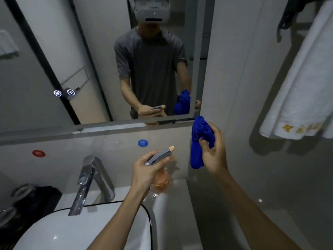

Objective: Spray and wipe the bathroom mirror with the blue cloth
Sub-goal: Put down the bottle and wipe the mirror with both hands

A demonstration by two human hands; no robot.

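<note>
Mirror [100, 56] hangs at twelve o'clock, above both hands. The left hand [146, 170] grips the spray bottle [159, 156], nozzle aimed at one o'clock toward the glass; the right hand [213, 150], nearer the mirror's lower corner, clutches the bunched blue cloth [199, 139].

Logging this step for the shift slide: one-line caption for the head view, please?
Left hand grips an orange spray bottle; right hand holds the bunched blue cloth below the wall mirror.

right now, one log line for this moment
left hand grips spray bottle | right hand grips blue cloth | mirror untouched
</note>
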